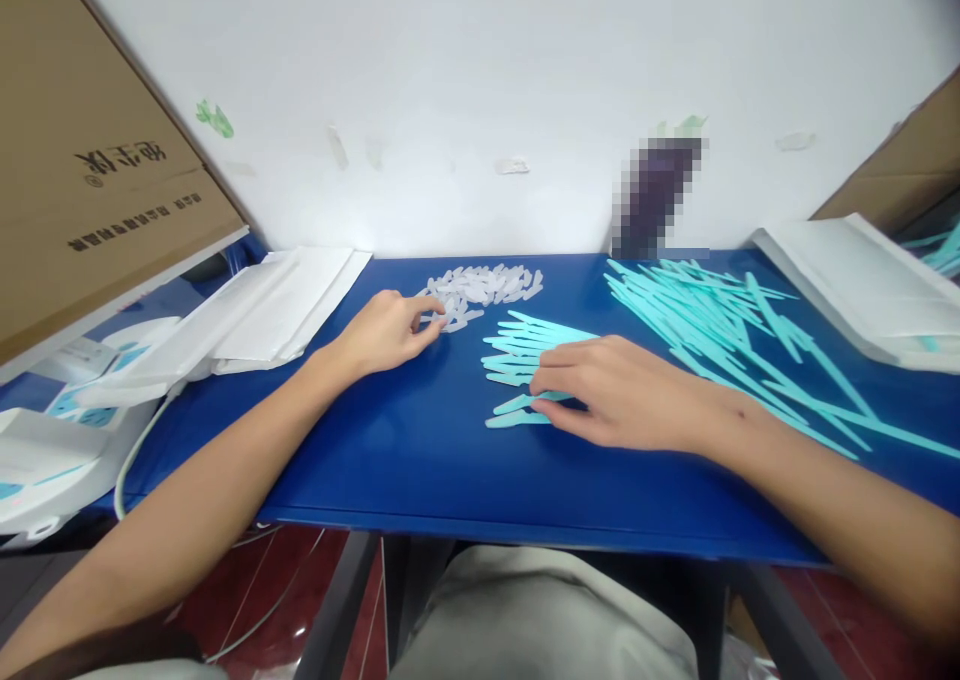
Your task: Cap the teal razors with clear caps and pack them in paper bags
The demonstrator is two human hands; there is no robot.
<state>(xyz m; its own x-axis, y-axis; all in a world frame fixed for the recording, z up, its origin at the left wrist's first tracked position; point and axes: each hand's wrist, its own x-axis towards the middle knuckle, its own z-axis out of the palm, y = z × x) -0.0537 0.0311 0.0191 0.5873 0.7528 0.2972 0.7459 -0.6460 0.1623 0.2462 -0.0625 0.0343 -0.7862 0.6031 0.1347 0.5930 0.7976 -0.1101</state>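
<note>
Two hands of mine are at work around the row of turquoise sticks [546, 332] on the blue surface [420, 460]. The left hand [391, 332] has a narrow grip, thumb and forefinger close together at the edge of the pile of clear pieces [480, 285], beyond the row and to its left; whether a piece sits between them I cannot tell. The right hand [619, 390] curls over the row's right part, fingertips down among the sticks; I cannot tell whether that grip pinches one or only steadies them. To do this well, I'd pick at the pile's edge with fingertips alone, one piece at a time, and press lightly with the right so as not to bunch the tips.

Right of the row lies a heap of loose turquoise sticks [709, 315], just beside my right forearm, so a careless sweep could scatter it. White envelopes [289, 305] sit left of the row, with a cardboard box [112, 190] farther left. A white packet [862, 285] lies right of the row, past the heap. My own right hand seems the main obstruction, hiding part of the sticks.
</note>
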